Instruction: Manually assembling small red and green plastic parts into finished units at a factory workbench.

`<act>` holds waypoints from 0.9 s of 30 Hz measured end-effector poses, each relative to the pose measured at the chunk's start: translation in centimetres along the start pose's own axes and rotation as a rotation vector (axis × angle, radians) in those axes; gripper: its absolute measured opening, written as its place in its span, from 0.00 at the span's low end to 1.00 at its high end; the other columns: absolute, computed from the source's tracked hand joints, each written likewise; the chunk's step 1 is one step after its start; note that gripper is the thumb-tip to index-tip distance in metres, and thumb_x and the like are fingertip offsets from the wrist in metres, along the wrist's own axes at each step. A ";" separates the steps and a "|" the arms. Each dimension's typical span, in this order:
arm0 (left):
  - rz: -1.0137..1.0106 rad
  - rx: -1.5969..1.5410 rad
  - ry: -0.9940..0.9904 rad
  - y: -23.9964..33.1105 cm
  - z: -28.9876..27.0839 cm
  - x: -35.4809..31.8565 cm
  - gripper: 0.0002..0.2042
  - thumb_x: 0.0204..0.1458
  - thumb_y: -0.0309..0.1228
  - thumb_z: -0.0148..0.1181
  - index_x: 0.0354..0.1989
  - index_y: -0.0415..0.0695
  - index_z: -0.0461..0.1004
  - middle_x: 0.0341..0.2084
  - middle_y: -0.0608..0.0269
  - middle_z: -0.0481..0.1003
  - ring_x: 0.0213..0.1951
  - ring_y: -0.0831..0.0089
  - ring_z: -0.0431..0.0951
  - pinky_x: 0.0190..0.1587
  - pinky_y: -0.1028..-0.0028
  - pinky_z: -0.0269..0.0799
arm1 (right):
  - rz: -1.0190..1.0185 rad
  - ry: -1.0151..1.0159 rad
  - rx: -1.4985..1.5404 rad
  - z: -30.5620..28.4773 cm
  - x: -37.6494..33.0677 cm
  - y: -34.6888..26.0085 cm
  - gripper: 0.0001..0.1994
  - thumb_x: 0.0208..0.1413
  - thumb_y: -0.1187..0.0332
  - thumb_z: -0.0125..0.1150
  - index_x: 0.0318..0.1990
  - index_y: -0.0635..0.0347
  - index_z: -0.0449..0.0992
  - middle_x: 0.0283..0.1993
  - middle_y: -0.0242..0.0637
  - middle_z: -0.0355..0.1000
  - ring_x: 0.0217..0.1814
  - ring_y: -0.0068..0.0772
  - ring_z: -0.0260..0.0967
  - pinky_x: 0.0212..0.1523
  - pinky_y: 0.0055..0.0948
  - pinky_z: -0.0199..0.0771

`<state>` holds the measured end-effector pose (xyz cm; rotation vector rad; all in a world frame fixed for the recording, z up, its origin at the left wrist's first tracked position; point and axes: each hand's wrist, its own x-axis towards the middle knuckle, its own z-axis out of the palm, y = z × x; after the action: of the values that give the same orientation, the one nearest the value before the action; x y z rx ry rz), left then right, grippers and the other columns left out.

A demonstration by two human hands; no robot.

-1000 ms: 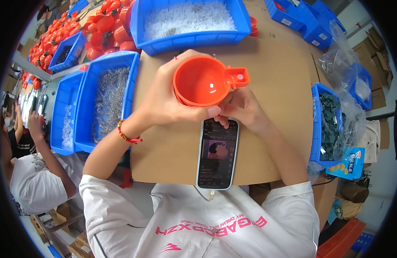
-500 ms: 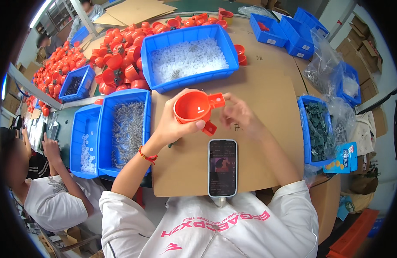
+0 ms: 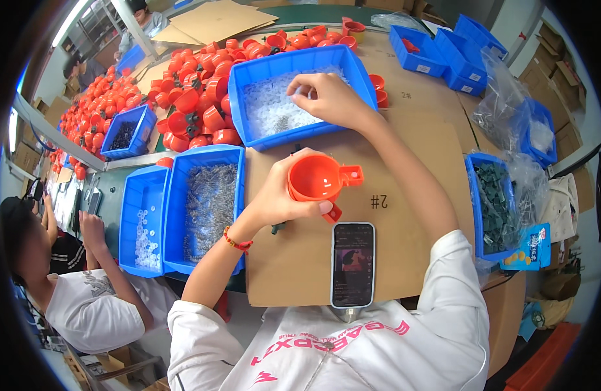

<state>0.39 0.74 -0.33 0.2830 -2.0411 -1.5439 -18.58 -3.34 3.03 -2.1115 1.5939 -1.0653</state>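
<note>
My left hand [image 3: 281,194] is wrapped round a red plastic cup [image 3: 313,176] with two side tabs, its round opening facing up. It holds the cup above the cardboard sheet [image 3: 411,195]. My right hand [image 3: 331,99] is over the large blue bin [image 3: 242,107] of small white plastic parts [image 3: 264,98]. Its fingers are bent with the tips drawn together; what they hold, if anything, is too small to make out. Partly hidden behind my left hand, a dark green piece [image 3: 278,228] shows near the wrist.
A phone [image 3: 353,264] lies in front of me. At left are blue bins of metal springs [image 3: 209,202] and clear rings [image 3: 146,241]; at right, a bin of green parts [image 3: 492,202]. Red cups [image 3: 202,98] are heaped at the back left. A co-worker [image 3: 92,287] sits at left.
My right hand has left the cup's side and reached forward over the bin of white parts. My left hand still holds the red cup; the whole view has shifted slightly.
</note>
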 end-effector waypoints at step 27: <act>0.095 0.217 0.263 0.7 -2.9 0.1 0.28 0.29 0.38 0.71 0.40 0.36 0.71 0.32 0.60 0.76 0.34 0.74 0.77 0.40 0.76 0.71 | -0.096 -0.315 0.355 -6.5 -4.5 -5.1 0.06 0.44 0.82 0.58 0.32 0.65 0.75 0.31 0.34 0.71 0.35 0.25 0.69 0.39 0.24 0.72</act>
<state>2.03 -1.40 0.89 0.4401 -1.9808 -1.1627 -20.09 3.81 8.95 -2.0062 1.0801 -0.9081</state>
